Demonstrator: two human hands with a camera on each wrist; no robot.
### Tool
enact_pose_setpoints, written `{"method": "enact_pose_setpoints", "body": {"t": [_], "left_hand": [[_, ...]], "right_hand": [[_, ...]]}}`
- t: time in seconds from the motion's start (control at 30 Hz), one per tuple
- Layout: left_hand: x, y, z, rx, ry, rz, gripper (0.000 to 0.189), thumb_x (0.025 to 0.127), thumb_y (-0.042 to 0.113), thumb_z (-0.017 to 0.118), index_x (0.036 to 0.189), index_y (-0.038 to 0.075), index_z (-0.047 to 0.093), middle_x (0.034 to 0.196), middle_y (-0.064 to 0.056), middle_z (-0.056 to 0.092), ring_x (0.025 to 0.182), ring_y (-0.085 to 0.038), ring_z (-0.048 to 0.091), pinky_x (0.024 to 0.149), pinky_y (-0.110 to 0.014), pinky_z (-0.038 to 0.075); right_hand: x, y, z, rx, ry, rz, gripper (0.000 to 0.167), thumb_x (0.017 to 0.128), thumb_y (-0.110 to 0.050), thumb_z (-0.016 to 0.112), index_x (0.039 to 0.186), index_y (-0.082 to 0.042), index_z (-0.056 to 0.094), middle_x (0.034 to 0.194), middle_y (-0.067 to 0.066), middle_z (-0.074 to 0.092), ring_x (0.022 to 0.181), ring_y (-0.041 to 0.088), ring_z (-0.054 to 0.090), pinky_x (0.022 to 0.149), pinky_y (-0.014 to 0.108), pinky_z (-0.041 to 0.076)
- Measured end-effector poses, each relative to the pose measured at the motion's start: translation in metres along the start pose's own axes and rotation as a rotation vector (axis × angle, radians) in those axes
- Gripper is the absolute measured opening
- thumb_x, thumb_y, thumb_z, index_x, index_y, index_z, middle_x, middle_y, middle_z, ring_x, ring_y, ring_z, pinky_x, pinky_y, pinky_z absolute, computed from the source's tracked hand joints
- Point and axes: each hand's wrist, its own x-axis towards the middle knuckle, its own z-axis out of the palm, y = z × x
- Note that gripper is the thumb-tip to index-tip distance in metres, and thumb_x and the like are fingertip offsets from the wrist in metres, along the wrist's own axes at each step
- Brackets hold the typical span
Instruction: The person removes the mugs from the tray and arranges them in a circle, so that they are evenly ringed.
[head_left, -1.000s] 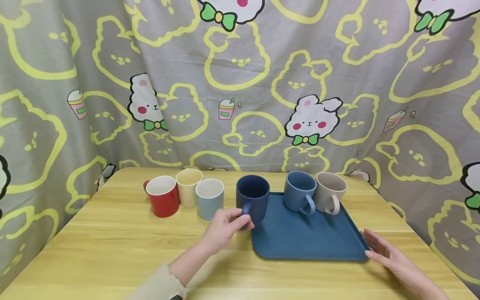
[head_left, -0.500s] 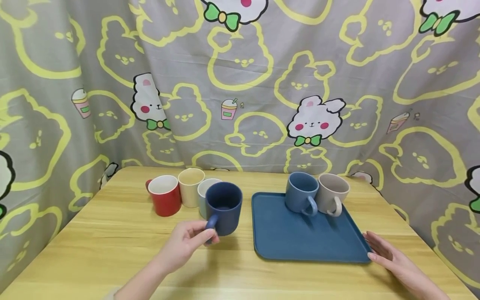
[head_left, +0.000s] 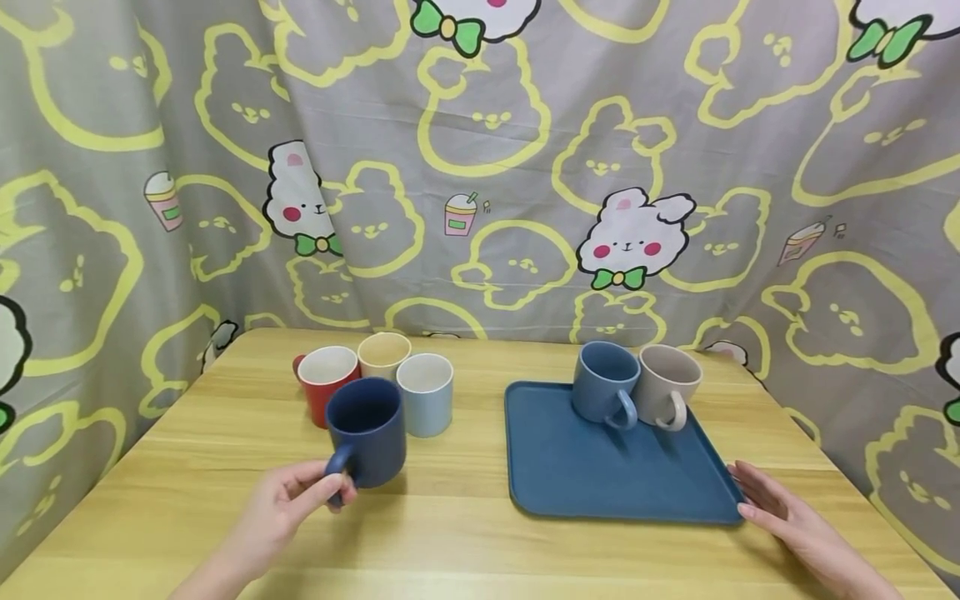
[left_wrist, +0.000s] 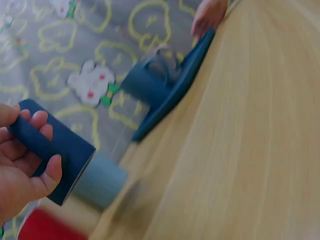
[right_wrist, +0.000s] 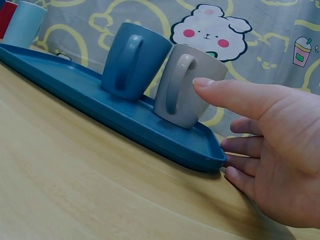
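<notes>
A dark blue mug (head_left: 367,433) hangs above the table, its handle pinched by my left hand (head_left: 277,508). In the left wrist view the fingers curl round that handle, and the dark blue mug (left_wrist: 62,150) partly covers a light blue mug (left_wrist: 101,181). At the right corner of a blue tray (head_left: 615,479), my right hand (head_left: 798,521) rests with fingers extended against its edge. On the tray's back part stand a blue mug (head_left: 606,379) and a greyish-beige mug (head_left: 667,379), side by side, handles toward me.
At the back left of the wooden table (head_left: 450,542) stand a red mug (head_left: 322,387), a cream mug (head_left: 384,354) and the light blue mug (head_left: 426,396), close together. A patterned curtain (head_left: 510,200) hangs behind the table.
My left hand has carried the dark blue mug leftward, from the tray's left edge to in front of the red mug. The right hand stays at the tray's corner.
</notes>
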Motion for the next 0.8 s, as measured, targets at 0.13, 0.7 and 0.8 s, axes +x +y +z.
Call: {"method": "enact_pose_setpoints", "body": {"t": [0.13,0.7,0.8], "left_hand": [[-0.011,-0.012,-0.02,-0.007,0.032,0.059,0.022,0.093,-0.009,0.042,0.089,-0.005,0.064,0.083,-0.002,0.068,0.076,-0.012,0.06,0.069,-0.022,0.048],[-0.025,-0.044,-0.059,0.133,0.092,0.024,0.022,0.092,-0.01,0.043,0.084,-0.007,0.063,0.078,-0.007,0.067,0.074,-0.01,0.06,0.068,-0.019,0.048],[-0.026,-0.049,-0.062,0.124,0.084,0.006,0.021,0.093,-0.01,0.044,0.085,-0.008,0.063,0.079,-0.007,0.067,0.076,-0.009,0.061,0.068,-0.019,0.049]], "right_hand": [[0.0,-0.001,0.0,-0.008,-0.001,-0.004,0.062,0.099,-0.015,0.044,0.143,0.01,0.009,0.119,-0.038,0.034,0.106,-0.025,0.031,0.08,0.006,0.036],[-0.001,0.001,0.0,-0.011,0.005,-0.022,0.06,0.099,-0.013,0.044,0.142,0.011,0.011,0.119,-0.038,0.035,0.106,-0.025,0.031,0.08,0.005,0.035],[-0.001,0.001,0.0,-0.004,0.003,-0.018,0.061,0.099,-0.013,0.044,0.142,0.011,0.01,0.119,-0.038,0.035,0.106,-0.025,0.032,0.08,0.005,0.035]]}}
